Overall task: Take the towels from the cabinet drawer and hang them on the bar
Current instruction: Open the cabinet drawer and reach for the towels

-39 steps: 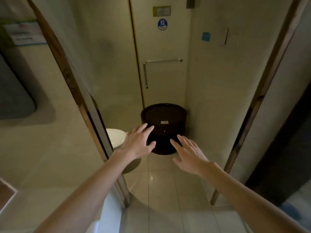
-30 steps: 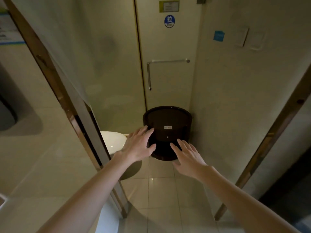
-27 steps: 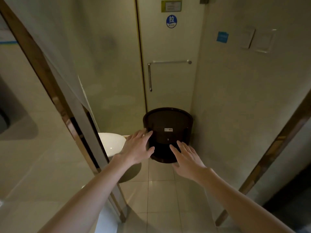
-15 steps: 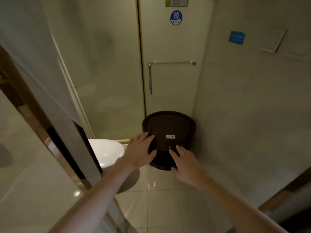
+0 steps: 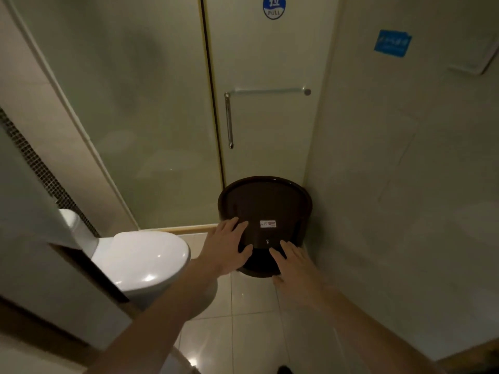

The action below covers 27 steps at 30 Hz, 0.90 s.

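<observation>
Dark round cabinet (image 5: 266, 201) sits on the floor (image 5: 251, 333) in the corner, tucked between the glass door (image 5: 270, 130) and the right-hand wall (image 5: 405, 184), a small knob (image 5: 267, 241) on its front, and the bar (image 5: 267, 90) runs level across that door, well above it. Both arms are stretched out: left hand (image 5: 225, 249) overlaps the cabinet's left rim, right hand (image 5: 295, 268) sits low before its front, fingers straight and spread, each grip released and carrying nothing, though whether they touch the cabinet I cannot tell. Off to the left, near the cabinet, stands the white toilet (image 5: 140, 255), lid down.
</observation>
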Tool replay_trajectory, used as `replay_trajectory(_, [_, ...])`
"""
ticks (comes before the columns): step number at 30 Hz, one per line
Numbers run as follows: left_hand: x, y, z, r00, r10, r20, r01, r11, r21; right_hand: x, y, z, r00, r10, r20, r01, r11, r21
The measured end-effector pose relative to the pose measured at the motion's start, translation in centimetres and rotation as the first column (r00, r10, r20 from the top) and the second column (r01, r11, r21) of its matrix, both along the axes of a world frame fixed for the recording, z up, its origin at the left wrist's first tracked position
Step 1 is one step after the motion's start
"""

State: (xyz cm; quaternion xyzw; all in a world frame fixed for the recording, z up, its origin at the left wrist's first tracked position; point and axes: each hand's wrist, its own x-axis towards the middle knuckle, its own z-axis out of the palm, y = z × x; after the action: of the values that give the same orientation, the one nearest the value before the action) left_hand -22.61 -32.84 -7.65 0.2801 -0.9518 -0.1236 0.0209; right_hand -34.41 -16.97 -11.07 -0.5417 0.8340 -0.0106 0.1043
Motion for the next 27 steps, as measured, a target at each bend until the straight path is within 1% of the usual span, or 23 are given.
replay_trajectory(5, [-5.4, -3.2, -0.4, 1.000, 0.012, 0.005, -0.012, 1.000, -0.028, -5.2, -3.7, -0.9, 1.000, 0.005, 0.011, -0.005, 1.000, -0.014])
replay_trajectory(13, [-14.7, -8.6, -3.1, 0.999, 0.040, 0.020, -0.040, 0.999, -0.003, -13.8, -9.2, -3.3, 0.996, 0.029, 0.086, -0.025, 0.999, -0.047])
replay_trajectory(18, [-18.0, -11.4, -5.4, 0.999, 0.039, 0.002, -0.039, 0.999, -0.017, -17.3, -11.5, -5.6, 0.994, 0.040, 0.097, -0.040, 0.999, 0.000])
replay_trajectory(23, [-19.9, -14.2, -8.7, 0.996, 0.077, -0.045, -0.078, 0.996, -0.037, -19.5, -13.8, -8.3, 0.992, 0.050, 0.117, -0.053, 0.998, 0.030])
replay_trajectory(27, [-21.4, -15.7, -11.8, 0.997, 0.078, -0.014, -0.078, 0.997, -0.006, -20.1, -15.6, -11.2, 0.993, 0.052, 0.108, -0.061, 0.994, 0.086])
